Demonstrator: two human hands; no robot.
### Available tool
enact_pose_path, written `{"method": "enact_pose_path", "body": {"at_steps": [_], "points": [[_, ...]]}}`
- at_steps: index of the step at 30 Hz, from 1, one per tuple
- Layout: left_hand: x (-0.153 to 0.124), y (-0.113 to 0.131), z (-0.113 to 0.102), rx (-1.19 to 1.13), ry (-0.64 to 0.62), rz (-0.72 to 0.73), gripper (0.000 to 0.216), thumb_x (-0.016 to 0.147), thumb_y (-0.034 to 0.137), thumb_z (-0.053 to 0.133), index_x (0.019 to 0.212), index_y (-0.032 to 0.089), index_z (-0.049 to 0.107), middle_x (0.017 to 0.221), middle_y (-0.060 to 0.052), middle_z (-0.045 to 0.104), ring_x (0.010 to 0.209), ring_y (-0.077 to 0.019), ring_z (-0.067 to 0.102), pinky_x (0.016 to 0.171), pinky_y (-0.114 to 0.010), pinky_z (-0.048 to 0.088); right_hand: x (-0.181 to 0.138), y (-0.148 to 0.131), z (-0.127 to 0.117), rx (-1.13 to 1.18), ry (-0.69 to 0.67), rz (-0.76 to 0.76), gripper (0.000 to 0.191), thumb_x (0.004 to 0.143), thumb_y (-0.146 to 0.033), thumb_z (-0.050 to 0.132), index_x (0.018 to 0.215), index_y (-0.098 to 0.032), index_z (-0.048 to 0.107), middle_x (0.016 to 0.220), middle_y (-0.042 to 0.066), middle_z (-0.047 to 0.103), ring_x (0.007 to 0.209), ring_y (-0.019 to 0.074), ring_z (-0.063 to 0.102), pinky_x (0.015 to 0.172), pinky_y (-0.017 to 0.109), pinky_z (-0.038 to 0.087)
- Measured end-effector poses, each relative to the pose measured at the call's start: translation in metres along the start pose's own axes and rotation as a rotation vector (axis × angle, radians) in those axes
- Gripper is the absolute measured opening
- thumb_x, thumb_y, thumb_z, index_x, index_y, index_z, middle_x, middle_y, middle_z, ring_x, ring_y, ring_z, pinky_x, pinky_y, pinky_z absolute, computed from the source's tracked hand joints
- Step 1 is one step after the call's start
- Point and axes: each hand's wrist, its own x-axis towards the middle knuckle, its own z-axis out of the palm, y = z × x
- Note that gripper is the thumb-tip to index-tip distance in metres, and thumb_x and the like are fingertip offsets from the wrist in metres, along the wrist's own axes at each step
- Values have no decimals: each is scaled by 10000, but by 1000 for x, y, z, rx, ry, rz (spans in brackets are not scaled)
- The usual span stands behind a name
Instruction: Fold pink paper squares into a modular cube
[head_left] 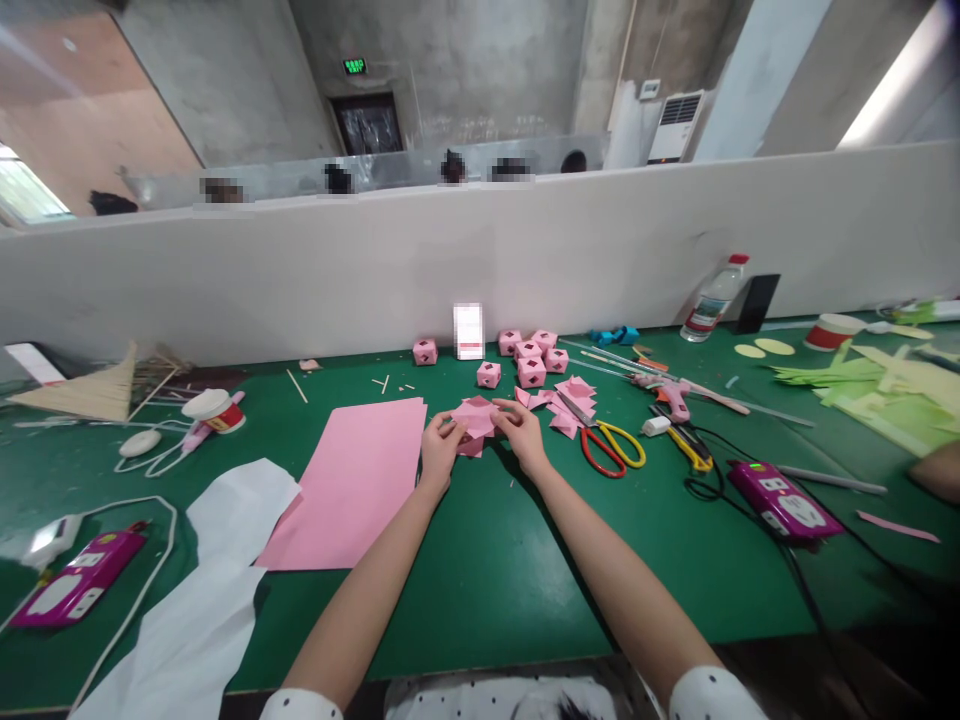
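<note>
Between my two hands is a folded piece of pink paper (474, 414), held a little above the green table. My left hand (441, 447) pinches its left edge with thumb and fingertips. At its right edge the fingers of my right hand (520, 434) are closed on it as well. Several finished-looking pink paper cubes (531, 373) with small dark openings sit beyond my hands. Cut pink paper pieces (574, 400) lie right of my right hand, with scissors (609, 446) with red and yellow handles resting against them. A stack of pink sheets (352, 480) lies left of my left hand.
A phone (469, 331) leans on the white partition (360, 280). To the right are a pink glue gun (667, 395), a yellow utility knife (690, 447), a purple power strip (784, 500) and a water bottle (712, 300). White paper (232, 520) and another purple power strip (82, 575) lie left.
</note>
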Motion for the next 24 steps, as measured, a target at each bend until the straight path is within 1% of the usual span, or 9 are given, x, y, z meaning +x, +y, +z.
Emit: {"method": "enact_pose_path", "body": {"at_steps": [3, 6, 9, 11, 15, 17, 20, 22, 24], "points": [[1, -2, 0, 19, 12, -5, 489, 645, 441, 818, 979, 150, 611, 693, -17, 696, 605, -159, 660, 624, -258, 506, 1, 1, 0, 35, 3, 33, 423, 635, -474, 794, 931, -180, 722, 709, 15, 698, 619, 148, 614, 648, 302, 525], [2, -5, -1, 47, -15, 9, 490, 645, 441, 825, 979, 137, 634, 724, -35, 712, 639, -164, 671, 628, -250, 501, 1, 1, 1, 29, -28, 53, 403, 625, -479, 803, 884, -180, 730, 698, 21, 707, 613, 152, 623, 646, 307, 538], [2, -8, -2, 56, -32, 28, 432, 677, 441, 806, 937, 129, 656, 771, -53, 723, 675, -168, 679, 648, -255, 509, 1, 1, 2, -9, -72, 44, 390, 618, -480, 804, 864, -185, 733, 754, 27, 724, 662, 163, 647, 649, 307, 555], [3, -9, -2, 59, -25, 32, 413, 680, 437, 802, 915, 129, 659, 765, -51, 720, 673, -168, 678, 646, -255, 510, 1, 1, 2, -21, -79, 50, 392, 613, -489, 800, 851, -185, 732, 754, 25, 722, 665, 165, 651, 635, 302, 559], [3, -9, -2, 59, -1, 28, 368, 698, 444, 773, 858, 136, 650, 680, -21, 687, 601, -150, 647, 589, -240, 497, 3, 4, 1, 9, -57, 90, 402, 608, -501, 793, 840, -180, 721, 702, 22, 705, 615, 158, 627, 617, 306, 555], [3, -8, -1, 41, 5, 0, 350, 705, 450, 758, 823, 142, 641, 630, -4, 659, 562, -147, 632, 570, -246, 504, 4, 5, -1, 27, -30, 91, 406, 644, -500, 764, 899, -188, 717, 699, 20, 692, 614, 159, 616, 629, 320, 556], [3, -8, -1, 18, 40, -10, 345, 711, 457, 750, 801, 146, 631, 611, 0, 645, 559, -154, 645, 585, -263, 532, 4, 5, -2, -11, 32, 16, 348, 761, -450, 643, 1004, -210, 710, 788, 33, 681, 710, 177, 627, 678, 338, 557], [3, -9, -1, 15, 89, 19, 350, 720, 468, 744, 786, 149, 616, 613, -2, 643, 564, -157, 655, 576, -257, 533, 1, 5, 0, -147, 49, -100, 277, 806, -366, 563, 970, -224, 736, 952, 67, 664, 873, 205, 630, 749, 354, 552], [2, -9, 0, 18, 114, 49, 358, 726, 479, 739, 778, 154, 600, 612, -1, 641, 566, -160, 661, 554, -246, 524, -3, 5, 3, -350, 43, -225, 265, 811, -281, 526, 907, -244, 770, 1115, 86, 600, 1038, 232, 581, 866, 389, 527]]}}
